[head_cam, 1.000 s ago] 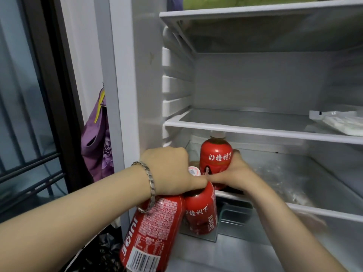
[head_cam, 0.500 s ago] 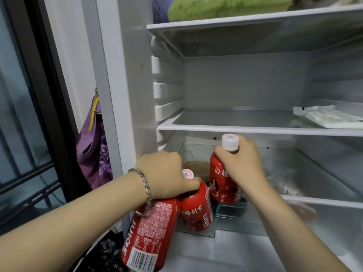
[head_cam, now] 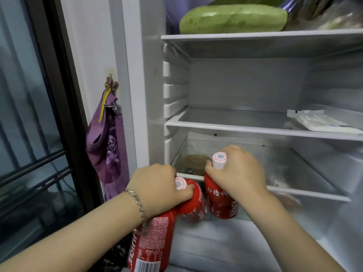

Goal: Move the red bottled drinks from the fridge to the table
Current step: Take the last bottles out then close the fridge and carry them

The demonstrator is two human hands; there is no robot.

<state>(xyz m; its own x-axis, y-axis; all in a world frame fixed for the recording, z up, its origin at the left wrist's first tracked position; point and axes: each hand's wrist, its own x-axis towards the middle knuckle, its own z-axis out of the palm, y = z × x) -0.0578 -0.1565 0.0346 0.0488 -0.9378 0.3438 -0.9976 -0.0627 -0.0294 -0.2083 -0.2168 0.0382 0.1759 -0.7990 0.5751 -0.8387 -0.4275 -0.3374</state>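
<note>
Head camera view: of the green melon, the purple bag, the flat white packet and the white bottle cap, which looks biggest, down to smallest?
1. Purple bag and green melon: look alike in size, and the melon is cut off by the frame edge, so unranked.
2. Flat white packet.
3. White bottle cap at the right hand, clearly smallest.

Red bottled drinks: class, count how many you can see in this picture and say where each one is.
3. The left hand grips two by their tops: the lowest bottle and the middle bottle. The right hand holds the third bottle at its neck. More may be hidden behind them.
</note>
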